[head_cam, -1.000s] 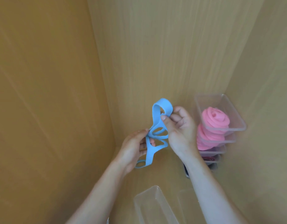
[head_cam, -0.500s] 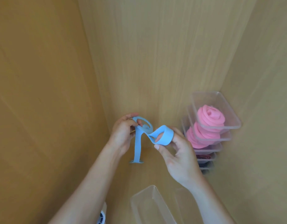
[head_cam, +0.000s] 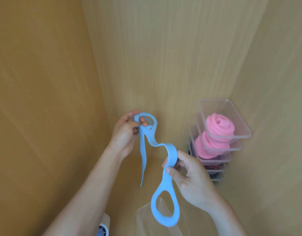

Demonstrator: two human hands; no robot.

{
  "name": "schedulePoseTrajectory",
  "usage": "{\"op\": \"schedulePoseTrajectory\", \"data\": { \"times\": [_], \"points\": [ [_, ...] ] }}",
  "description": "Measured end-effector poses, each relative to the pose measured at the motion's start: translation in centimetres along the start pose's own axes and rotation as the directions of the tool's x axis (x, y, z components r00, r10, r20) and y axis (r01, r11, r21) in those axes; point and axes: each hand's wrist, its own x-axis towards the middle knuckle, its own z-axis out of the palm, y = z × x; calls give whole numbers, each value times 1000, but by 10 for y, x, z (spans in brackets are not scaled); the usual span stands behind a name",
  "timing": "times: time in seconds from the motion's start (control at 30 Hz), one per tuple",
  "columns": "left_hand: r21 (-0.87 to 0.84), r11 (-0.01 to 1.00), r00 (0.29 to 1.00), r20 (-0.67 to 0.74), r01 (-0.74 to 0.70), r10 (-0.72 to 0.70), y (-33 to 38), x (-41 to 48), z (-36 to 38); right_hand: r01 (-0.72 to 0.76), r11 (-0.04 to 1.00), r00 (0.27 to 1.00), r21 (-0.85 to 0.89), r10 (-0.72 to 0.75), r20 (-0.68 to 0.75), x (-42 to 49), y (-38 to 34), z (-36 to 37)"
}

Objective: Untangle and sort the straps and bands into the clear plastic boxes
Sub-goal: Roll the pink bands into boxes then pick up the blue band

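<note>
Against wooden panels [head_cam: 163, 48], the left hand [head_cam: 124, 135] pinches the upper loop of the blue band [head_cam: 172, 151] and the right hand [head_cam: 189, 178] pinches its middle, held apart, likely to draw out twists.

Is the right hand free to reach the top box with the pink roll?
Likely yes: nothing stands between the right hand and the top box, though it pinches the blue band.

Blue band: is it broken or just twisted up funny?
No tear shows. The blue band is only twisted: it kinks and flips over between the left hand and the right hand, one loop hangs low, and a thin tail dangles.
</note>
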Motion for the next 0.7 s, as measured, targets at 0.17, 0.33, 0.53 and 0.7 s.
{"op": "schedulePoseTrajectory", "data": {
  "times": [0.17,0.33,0.53,0.7],
  "points": [
    [21,995,988,120,-101,97,14,-14,18,-184,981,976,-54,189,109,2,27,16],
    [9,986,965,206,-169,163,35,-25,33,-265,958,946,-108,280,163,3,41,30],
    [41,973,942,262,-227,208,51,-33,43,-238,969,968,-62,242,68,15,34,21],
    [44,973,943,261,-225,206,43,-35,46,19,973,979,228,27,-200,36,-26,-16]
  ]
}}
